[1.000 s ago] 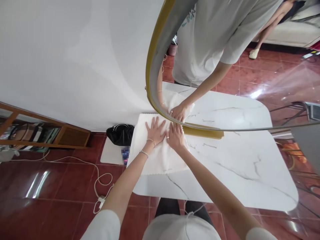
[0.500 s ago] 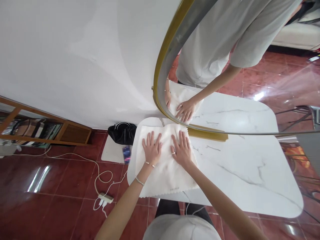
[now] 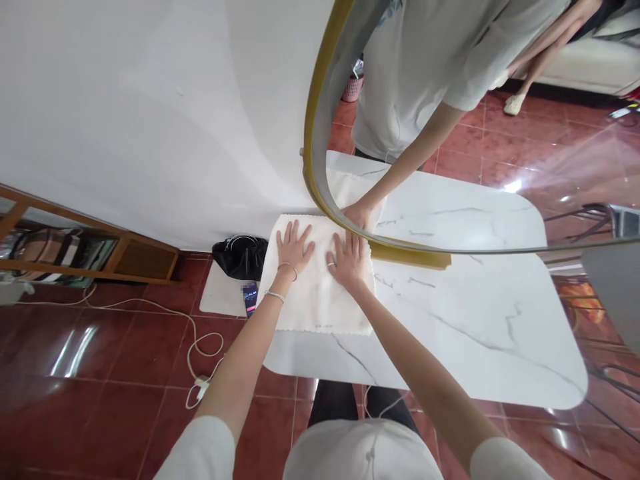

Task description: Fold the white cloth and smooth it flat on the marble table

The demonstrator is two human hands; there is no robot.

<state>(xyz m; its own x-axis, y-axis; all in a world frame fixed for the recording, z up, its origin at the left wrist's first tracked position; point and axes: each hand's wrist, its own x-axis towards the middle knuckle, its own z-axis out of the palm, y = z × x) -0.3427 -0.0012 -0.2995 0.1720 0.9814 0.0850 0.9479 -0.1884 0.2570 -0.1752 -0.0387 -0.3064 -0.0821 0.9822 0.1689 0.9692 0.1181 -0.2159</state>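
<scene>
A white cloth (image 3: 320, 303) with a scalloped edge lies spread over the left end of the white marble-patterned table (image 3: 475, 327). My left hand (image 3: 294, 245) rests flat on the cloth's far left part, fingers spread. On its far right part lies my right hand (image 3: 347, 260), also flat with fingers apart and a ring on one finger. Neither hand grips the cloth. Small wrinkles show between and below the hands.
A gold-framed mirror (image 3: 320, 80) leans over the table's far side. Left of the table are a black bag (image 3: 240, 257), a phone (image 3: 250, 298), a wooden shelf (image 3: 145, 261) and a white cable (image 3: 193, 327) on red floor tiles. The mirror reflects another person's legs.
Both hands and the cloth have moved away from me, toward the wall and mirror. More of the table's near edge is now uncovered.
</scene>
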